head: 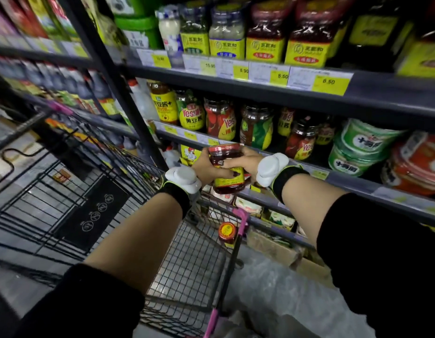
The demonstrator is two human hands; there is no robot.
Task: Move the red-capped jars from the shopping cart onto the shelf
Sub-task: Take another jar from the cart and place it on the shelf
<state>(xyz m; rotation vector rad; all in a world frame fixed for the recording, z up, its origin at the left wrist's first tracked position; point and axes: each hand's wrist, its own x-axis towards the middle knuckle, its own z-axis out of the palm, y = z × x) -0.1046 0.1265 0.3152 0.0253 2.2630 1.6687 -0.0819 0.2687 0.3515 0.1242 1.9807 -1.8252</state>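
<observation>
Two hands, left hand (pixel 203 167) and right hand (pixel 245 164), grip one jar (pixel 227 168) at frame centre, steadying it for the shelf (pixel 358 184); we see another jar (pixel 227 232) in the cart (pixel 187 264).

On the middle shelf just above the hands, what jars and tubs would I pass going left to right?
Yellow-labelled jar → green-lidded Yes jar → red Yes jar → green-labelled jar → smaller red jar → stacked green tubs → orange tubs.
</observation>
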